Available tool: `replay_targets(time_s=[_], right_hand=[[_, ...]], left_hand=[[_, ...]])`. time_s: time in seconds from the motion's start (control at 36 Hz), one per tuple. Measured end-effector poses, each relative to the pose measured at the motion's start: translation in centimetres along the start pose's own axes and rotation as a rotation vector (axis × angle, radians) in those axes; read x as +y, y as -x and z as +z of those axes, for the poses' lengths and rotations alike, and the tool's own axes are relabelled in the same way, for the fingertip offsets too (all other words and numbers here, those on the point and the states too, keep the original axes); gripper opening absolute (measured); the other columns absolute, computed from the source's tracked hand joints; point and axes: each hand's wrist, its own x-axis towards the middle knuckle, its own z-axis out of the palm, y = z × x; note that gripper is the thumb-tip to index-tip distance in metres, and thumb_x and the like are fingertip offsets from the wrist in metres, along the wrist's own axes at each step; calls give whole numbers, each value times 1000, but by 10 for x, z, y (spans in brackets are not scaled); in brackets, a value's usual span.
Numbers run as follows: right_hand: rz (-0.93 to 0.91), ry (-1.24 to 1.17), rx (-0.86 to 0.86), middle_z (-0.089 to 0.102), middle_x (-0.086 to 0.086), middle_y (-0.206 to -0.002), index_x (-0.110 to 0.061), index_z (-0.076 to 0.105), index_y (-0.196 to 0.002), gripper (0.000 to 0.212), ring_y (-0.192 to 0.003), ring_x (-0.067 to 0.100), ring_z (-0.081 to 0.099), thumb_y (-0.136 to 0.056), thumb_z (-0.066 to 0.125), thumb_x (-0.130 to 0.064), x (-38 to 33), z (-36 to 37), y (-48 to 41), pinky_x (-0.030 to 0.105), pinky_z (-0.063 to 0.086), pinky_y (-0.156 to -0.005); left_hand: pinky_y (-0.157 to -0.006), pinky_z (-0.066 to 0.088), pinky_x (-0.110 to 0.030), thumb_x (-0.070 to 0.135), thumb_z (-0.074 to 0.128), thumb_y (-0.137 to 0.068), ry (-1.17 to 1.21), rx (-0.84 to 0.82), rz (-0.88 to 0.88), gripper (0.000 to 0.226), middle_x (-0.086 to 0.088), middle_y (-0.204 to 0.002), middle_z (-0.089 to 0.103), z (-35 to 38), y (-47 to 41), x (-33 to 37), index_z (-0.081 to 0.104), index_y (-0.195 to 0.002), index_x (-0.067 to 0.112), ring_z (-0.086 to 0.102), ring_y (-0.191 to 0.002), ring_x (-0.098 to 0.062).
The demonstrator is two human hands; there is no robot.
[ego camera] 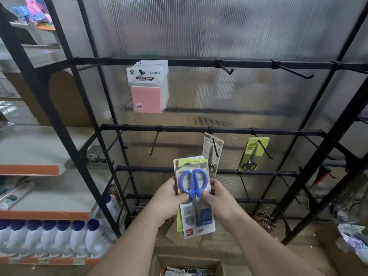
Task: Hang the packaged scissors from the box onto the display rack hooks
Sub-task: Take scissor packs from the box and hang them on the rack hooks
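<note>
I hold a small stack of packaged scissors (194, 194) upright in front of the black display rack (199, 128). The front pack shows blue-handled scissors; a yellow-green card sits behind it. My left hand (169, 198) grips the stack's left edge and my right hand (217, 198) grips its right edge, thumbs on the front. A beige pack of scissors (212, 154) hangs on a middle-row hook, and a yellow-green pack (252, 154) hangs further right. An empty hook (154, 144) juts out to the left of them. The open cardboard box (189, 265) is below, at the bottom edge.
Sticky-note packs (148, 86) hang from the top bar, with empty hooks (226, 67) to their right. White bottles with blue caps (49, 238) line a shelf at the lower left. Lower rack hooks hold small items. A second box (350, 242) is at the right.
</note>
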Motion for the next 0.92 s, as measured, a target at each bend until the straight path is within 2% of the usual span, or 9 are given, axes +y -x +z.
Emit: replay_targets(time_s=[0.22,0.33,0.47,0.61,0.72,0.78,0.83,0.92], right_hand=[[27,50,-44,71,-12,-108,-36,60,-114,20,-105,13,65,-99,56,-24,4,-4,3,44,55,-93],[9,49,-2,70,-11,-106,-34,60,-111,17,-100,11,66,-101,53,-22,5,-4,4,34,57,-83],[-3,60,24,70,-12,-105,-36,59,-107,16,-99,10,65,-101,54,-22,2,-4,6,32,57,-81],[-10,62,30,68,-13,-103,-34,58,-110,15,-96,8,64,-102,52,-22,-3,-4,9,22,53,-67],[-2,94,31,67,-13,-104,-36,56,-106,13,-96,9,64,-102,52,-24,-6,-4,10,26,54,-71],[0,80,25,68,-11,-104,-34,57,-107,13,-97,10,65,-102,51,-24,-7,-4,10,27,55,-71],[-1,68,10,69,-10,-103,-31,57,-109,13,-93,10,67,-103,50,-22,-9,-4,12,23,53,-64],[12,82,-9,71,-8,-101,-29,58,-108,13,-90,10,69,-103,50,-21,-9,-5,11,26,57,-65]], left_hand=[[-97,54,-47,15,73,-89,-51,-20,-34,51,10,-126,60,-2,1,-3,55,-131,35,59,-114,-15],[-100,52,-49,21,75,-87,-89,-29,-23,51,11,-128,60,0,0,-2,56,-132,35,58,-118,-15],[-97,55,-46,21,77,-85,-83,-49,-21,48,11,-122,63,-1,-2,-3,58,-127,36,61,-112,-13],[-98,54,-45,21,78,-84,-96,-61,-25,50,13,-120,63,-2,-3,-1,56,-127,35,60,-112,-12],[-98,54,-44,23,80,-82,-71,-80,-28,51,16,-116,62,-5,-2,1,50,-119,39,60,-110,-9],[-97,55,-42,24,80,-82,-54,-77,-14,47,16,-113,64,-6,-2,3,52,-118,37,62,-106,-7],[-93,56,-37,27,81,-83,-24,-60,5,49,14,-111,67,-7,-1,7,51,-121,34,65,-102,-5],[-80,55,-26,28,80,-84,23,-15,45,66,13,-113,65,-10,0,14,39,-135,32,66,-100,-5]])
